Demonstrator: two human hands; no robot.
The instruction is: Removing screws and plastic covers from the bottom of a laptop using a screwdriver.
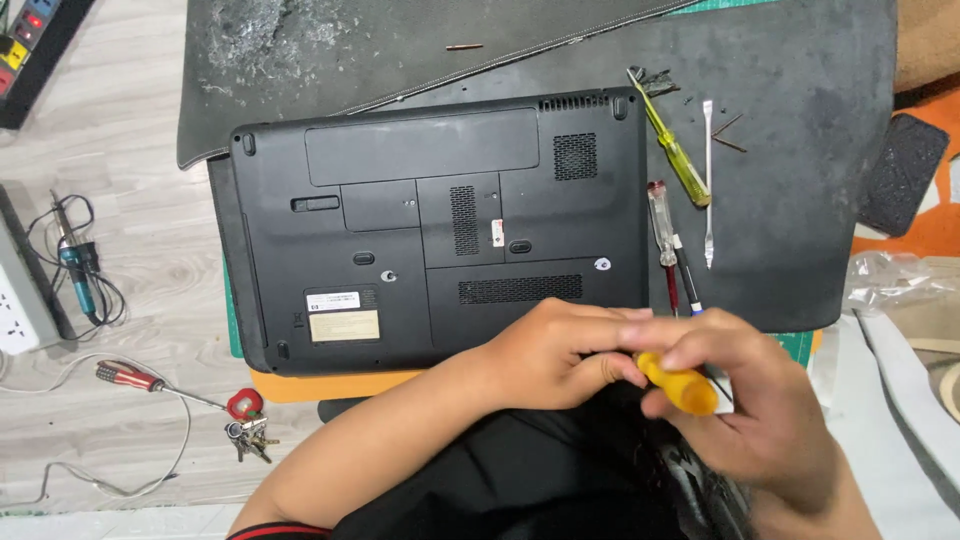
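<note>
A black laptop (430,220) lies upside down on a dark mat (800,180), its bottom panels and vents facing up. Both hands meet at the laptop's near right corner. My right hand (750,390) is closed around the orange handle of a screwdriver (680,385). My left hand (555,350) rests against the laptop's front edge, fingers curled, touching the same orange handle. The screwdriver's tip is hidden by the hands.
On the mat right of the laptop lie a yellow-handled screwdriver (672,148), a clear-and-red screwdriver (662,232) and a white spudger (708,180). A soldering iron (78,270), a red-handled tool (135,377) and keys (248,430) lie on the floor at left. Black cloth (530,480) covers my lap.
</note>
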